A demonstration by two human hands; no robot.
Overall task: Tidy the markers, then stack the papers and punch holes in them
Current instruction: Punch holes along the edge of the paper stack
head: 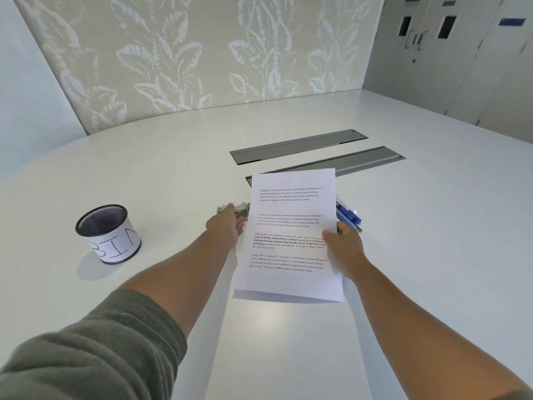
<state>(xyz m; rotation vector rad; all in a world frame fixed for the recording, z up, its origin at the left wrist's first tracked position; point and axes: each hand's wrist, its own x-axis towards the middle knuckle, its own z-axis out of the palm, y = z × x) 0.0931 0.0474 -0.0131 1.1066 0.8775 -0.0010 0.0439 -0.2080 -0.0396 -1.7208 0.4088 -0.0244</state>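
Observation:
A stack of printed white papers point(291, 235) is held slightly above the table, gripped at its right edge by my right hand point(341, 241). My left hand point(226, 226) rests on a small metal hole punch point(240, 208) at the papers' left edge, fingers curled over it. Blue markers point(347, 213) lie on the table just beyond my right hand, partly hidden by the papers. A black mesh cup labelled "BIN" point(108, 233) stands at the left, and nothing can be seen inside it.
Two grey cable-tray lids point(297, 145) are set into the white table point(173, 174) beyond the papers. A leaf-patterned wall panel stands behind the table, and grey doors are at the far right.

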